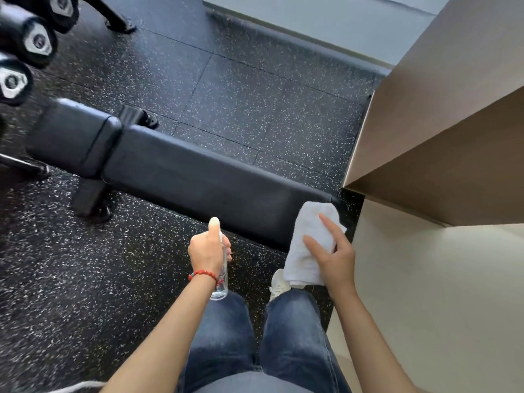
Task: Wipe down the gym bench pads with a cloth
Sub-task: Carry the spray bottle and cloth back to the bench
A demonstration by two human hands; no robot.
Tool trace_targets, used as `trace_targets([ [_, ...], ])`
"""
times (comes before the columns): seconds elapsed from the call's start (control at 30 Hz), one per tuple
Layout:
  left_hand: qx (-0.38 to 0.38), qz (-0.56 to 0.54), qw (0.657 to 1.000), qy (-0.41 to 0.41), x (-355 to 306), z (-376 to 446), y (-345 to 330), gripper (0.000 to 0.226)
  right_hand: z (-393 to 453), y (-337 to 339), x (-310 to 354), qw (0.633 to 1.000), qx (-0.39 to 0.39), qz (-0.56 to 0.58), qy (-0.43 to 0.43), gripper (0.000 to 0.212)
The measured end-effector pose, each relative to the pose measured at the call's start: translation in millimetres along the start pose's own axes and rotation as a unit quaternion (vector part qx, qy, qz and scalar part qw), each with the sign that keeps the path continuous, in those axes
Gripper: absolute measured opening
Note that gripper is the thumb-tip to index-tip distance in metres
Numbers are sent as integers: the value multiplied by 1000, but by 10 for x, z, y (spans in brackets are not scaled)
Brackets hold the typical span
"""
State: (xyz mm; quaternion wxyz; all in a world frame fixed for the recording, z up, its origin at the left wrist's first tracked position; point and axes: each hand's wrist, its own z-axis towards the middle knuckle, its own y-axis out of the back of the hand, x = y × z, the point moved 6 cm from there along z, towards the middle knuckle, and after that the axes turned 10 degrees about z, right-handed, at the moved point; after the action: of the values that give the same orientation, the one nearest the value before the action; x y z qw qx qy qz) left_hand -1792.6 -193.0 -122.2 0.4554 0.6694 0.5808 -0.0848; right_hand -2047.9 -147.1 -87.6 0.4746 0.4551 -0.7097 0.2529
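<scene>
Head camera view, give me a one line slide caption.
Left hand grips a spray bottle; right hand holds a white cloth at the bench pad end.

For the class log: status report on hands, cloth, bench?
Left hand grips spray bottle. Right hand holds white cloth over long pad end. Nothing lying on pads.

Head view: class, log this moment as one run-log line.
left hand: grips spray bottle | right hand: holds white cloth | bench pad: cloth at near end
</scene>
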Motion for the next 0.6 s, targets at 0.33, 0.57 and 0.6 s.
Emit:
trace_targets([
  [0.33, 9, 7, 1000, 24, -15, 1040, 944, 55, 14, -1397, 112, 1000, -5, 11, -19, 51],
  [0.57, -7, 0, 999, 40, 63, 1571, 1467, 59, 36, -2216, 188, 1000, 14, -7, -22, 51],
  [0.6, -8, -4, 999, 41, 70, 1623, 1529, 58, 40, -2305, 194, 1000, 18, -10, -22, 51],
])
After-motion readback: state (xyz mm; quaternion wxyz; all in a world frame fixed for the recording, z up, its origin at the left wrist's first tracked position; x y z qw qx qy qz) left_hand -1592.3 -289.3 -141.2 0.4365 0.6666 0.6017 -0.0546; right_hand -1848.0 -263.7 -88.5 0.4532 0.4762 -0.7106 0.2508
